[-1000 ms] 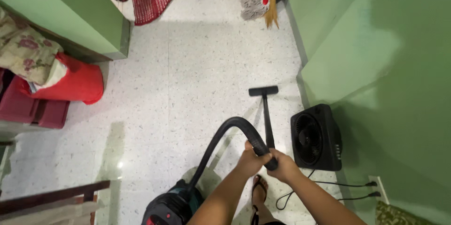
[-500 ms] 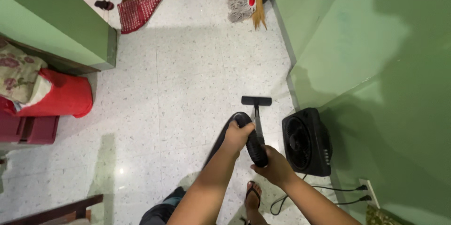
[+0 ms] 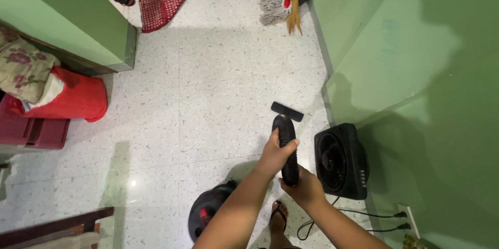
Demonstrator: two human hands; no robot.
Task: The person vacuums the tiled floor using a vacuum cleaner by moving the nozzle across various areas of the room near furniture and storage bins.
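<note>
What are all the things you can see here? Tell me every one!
hose: 1, black, ribbed, held in both hands
nozzle: 1, black, on the floor ahead of the hose
vacuum: 1, black drum with red parts, on the floor under the left arm
fan: 1, black, on the floor by the green wall
cords: 2, black, plugged into the wall outlet, lower right
mat: 1, red, floor at top
mop: 1, pale head, red handle, top by the wall
bag: 1, red, at left
cushion: 1, floral, above the bag
floor: 1, white speckled tiles
foot: 1, in a sandal, bottom
left hand: 1, gripping the hose
right hand: 1, gripping the hose lower down
</note>
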